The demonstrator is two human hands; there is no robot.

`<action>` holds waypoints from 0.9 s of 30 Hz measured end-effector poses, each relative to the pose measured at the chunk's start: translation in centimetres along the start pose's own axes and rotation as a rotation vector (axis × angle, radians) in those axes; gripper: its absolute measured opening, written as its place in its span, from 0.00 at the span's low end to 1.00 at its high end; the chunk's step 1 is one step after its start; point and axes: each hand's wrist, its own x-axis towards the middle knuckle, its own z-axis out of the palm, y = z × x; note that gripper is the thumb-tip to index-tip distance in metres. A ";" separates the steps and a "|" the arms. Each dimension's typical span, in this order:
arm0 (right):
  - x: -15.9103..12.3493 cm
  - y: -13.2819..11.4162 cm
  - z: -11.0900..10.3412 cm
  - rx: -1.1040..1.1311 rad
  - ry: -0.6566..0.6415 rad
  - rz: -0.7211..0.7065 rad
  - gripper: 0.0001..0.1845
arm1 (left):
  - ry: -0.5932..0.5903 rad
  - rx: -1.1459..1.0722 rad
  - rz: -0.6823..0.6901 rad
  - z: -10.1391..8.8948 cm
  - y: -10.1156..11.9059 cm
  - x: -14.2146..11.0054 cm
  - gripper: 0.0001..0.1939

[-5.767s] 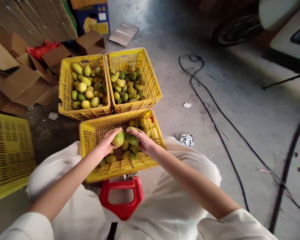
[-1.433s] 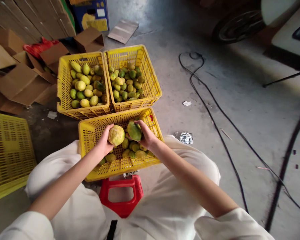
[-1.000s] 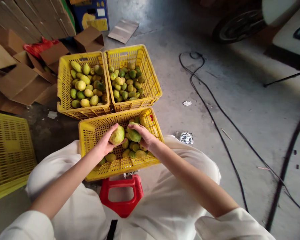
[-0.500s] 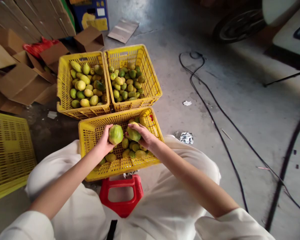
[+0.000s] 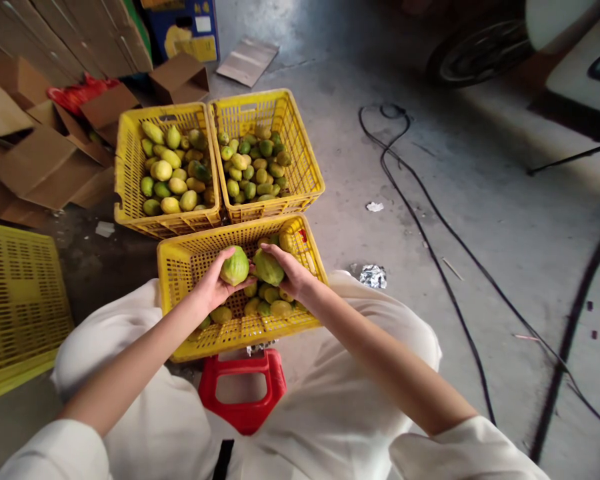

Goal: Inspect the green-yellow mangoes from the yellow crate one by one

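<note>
My left hand point(image 5: 216, 283) is closed around a green, faintly ridged papaya point(image 5: 235, 265), with its fingers reaching underneath. Beside it, my right hand point(image 5: 291, 272) grips a second green papaya point(image 5: 269, 267), thumb on top and the other fingers mostly hidden. Both hands are above the near yellow plastic crate point(image 5: 190, 347), the two fruits a small gap apart. Several yellow-green papayas point(image 5: 280, 308) lie in the right part of that crate, and a few more are at its near left side, partly covered by my left forearm.
Behind stand two yellow crates, the left one point(image 5: 125, 167) and the right one point(image 5: 305, 153), both holding papayas. A red plastic stool point(image 5: 247, 417) shows between my legs. Another yellow crate point(image 5: 20, 307) and open cardboard boxes point(image 5: 45, 167) are at left. Black cables point(image 5: 430, 247) cross the floor at right.
Both papayas have turned in my hands. The left fingers now extend farther under their fruit, and the right fruit shows more of its green side. The crates have not moved.
</note>
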 end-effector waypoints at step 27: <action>-0.4 0.3 0.0 -0.032 0.006 -0.035 0.19 | 0.015 0.004 0.010 -0.2 -0.4 0.6 0.07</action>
